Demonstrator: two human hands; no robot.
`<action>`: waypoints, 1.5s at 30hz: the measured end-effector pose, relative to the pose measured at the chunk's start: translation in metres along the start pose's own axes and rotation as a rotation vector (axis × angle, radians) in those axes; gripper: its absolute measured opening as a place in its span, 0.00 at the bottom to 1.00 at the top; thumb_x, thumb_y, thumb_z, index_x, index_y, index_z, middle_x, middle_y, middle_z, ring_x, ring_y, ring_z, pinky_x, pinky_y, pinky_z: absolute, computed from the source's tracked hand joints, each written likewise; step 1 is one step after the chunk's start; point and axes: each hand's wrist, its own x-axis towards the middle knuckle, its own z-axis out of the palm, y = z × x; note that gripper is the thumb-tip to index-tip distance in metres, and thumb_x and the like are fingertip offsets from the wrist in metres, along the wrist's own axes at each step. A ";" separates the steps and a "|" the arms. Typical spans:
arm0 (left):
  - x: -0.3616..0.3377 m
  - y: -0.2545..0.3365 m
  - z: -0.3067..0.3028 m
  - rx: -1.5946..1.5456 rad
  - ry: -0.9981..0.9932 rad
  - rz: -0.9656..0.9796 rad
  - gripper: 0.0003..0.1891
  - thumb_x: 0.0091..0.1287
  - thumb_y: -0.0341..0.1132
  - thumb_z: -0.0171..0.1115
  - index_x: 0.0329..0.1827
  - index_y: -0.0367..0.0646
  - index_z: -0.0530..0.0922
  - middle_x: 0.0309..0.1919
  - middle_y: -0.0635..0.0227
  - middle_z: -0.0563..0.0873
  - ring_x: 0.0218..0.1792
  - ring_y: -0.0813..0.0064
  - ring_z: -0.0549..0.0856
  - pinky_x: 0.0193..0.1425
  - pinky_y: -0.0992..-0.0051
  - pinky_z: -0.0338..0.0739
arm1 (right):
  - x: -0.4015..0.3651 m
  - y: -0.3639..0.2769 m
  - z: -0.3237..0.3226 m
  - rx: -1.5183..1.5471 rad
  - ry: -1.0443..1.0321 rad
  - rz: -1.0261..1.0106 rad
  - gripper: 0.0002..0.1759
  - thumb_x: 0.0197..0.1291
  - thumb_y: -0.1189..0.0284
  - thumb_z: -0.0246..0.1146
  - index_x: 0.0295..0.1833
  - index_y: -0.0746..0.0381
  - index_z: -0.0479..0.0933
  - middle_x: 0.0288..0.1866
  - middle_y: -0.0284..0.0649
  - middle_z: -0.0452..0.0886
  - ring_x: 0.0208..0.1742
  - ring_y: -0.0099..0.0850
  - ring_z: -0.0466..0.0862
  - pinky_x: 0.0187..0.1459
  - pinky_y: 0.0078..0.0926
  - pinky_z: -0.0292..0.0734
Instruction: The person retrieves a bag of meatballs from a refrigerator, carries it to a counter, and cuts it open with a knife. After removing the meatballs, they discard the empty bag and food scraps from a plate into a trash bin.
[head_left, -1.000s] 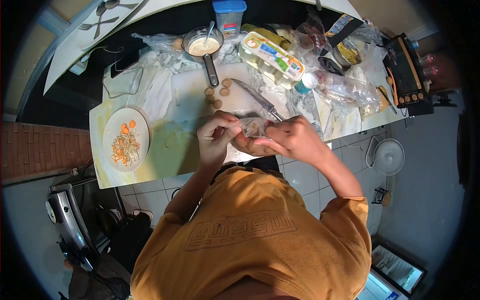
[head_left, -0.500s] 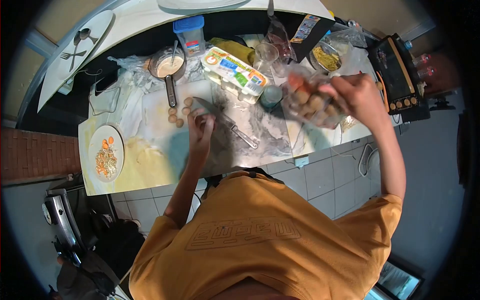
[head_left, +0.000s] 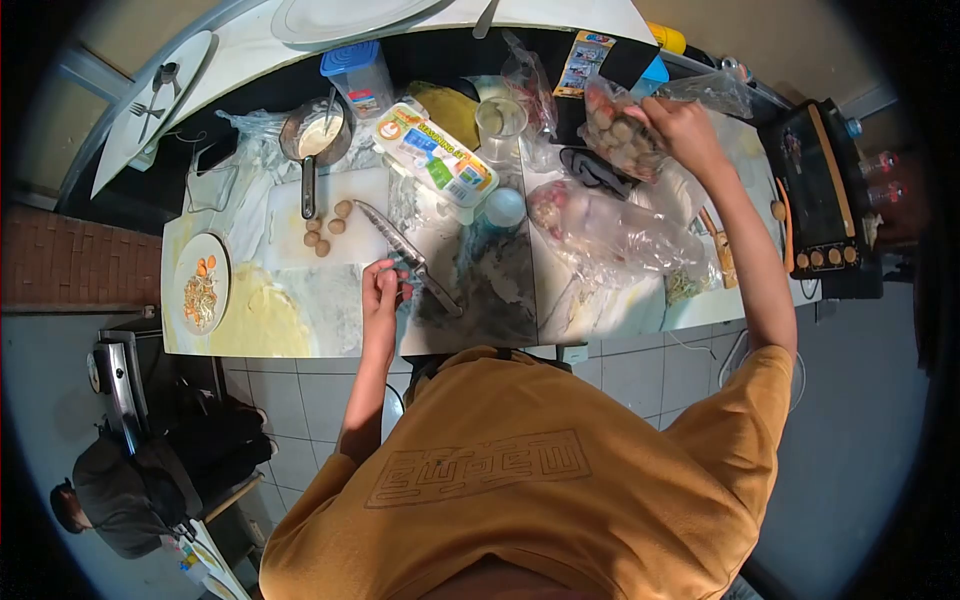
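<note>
Head view, clock directions taken from its centre. Right hand (head_left: 684,130), between 1 and 2 o'clock: arm extended, fingers closed on the edge of a clear plastic bag (head_left: 624,142) of round brown balls. Left hand (head_left: 380,296), 9 o'clock: forearm reaching forward, fingers loosely curled just beside a knife (head_left: 402,247); whether they grip anything, cannot tell. Knife: long metal blade, lying diagonally. Loose balls (head_left: 336,226), five, matte, 10 o'clock, on a smooth white cutting board (head_left: 362,236). Saucepan (head_left: 309,182), dark-handled, pale contents, between 10 and 11. Egg carton (head_left: 436,160), printed label, between 11 and 12. Plate (head_left: 222,270), white, carrot-coloured pieces, 9 o'clock. Counter (head_left: 490,290): grey-veined, marble-patterned. Floor (head_left: 630,378): pale square tiles, 4 o'clock.
</note>
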 end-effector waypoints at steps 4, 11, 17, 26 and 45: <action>-0.002 0.000 -0.002 0.026 0.047 -0.022 0.15 0.78 0.43 0.51 0.62 0.46 0.68 0.45 0.68 0.79 0.41 0.79 0.78 0.51 0.75 0.75 | 0.000 0.008 0.033 0.047 0.028 -0.026 0.16 0.67 0.61 0.61 0.32 0.61 0.72 0.22 0.43 0.79 0.23 0.46 0.81 0.25 0.41 0.74; 0.006 0.004 0.005 0.047 0.092 -0.072 0.15 0.78 0.45 0.51 0.58 0.46 0.71 0.44 0.69 0.79 0.40 0.80 0.79 0.50 0.75 0.75 | -0.010 0.010 0.099 0.183 0.030 -0.059 0.14 0.65 0.63 0.62 0.34 0.61 0.71 0.23 0.42 0.77 0.25 0.45 0.81 0.25 0.40 0.75; 0.020 0.010 0.010 0.054 0.082 -0.088 0.14 0.78 0.45 0.51 0.55 0.45 0.73 0.44 0.70 0.80 0.40 0.81 0.78 0.50 0.76 0.75 | 0.000 0.007 0.116 0.122 0.018 -0.009 0.16 0.68 0.59 0.59 0.35 0.60 0.71 0.29 0.41 0.77 0.34 0.39 0.83 0.31 0.38 0.78; 0.019 0.005 0.004 0.027 0.042 -0.095 0.13 0.79 0.44 0.50 0.55 0.44 0.73 0.45 0.68 0.79 0.42 0.79 0.79 0.53 0.75 0.74 | 0.021 -0.045 0.061 -0.158 0.172 0.140 0.21 0.65 0.54 0.60 0.46 0.63 0.76 0.36 0.39 0.77 0.34 0.40 0.82 0.31 0.38 0.79; -0.018 0.018 -0.048 0.044 0.021 -0.085 0.11 0.78 0.42 0.52 0.51 0.44 0.75 0.43 0.71 0.78 0.40 0.81 0.77 0.55 0.75 0.74 | 0.055 -0.107 0.033 -0.024 0.044 0.568 0.10 0.63 0.65 0.60 0.43 0.60 0.79 0.38 0.43 0.83 0.31 0.45 0.86 0.31 0.45 0.82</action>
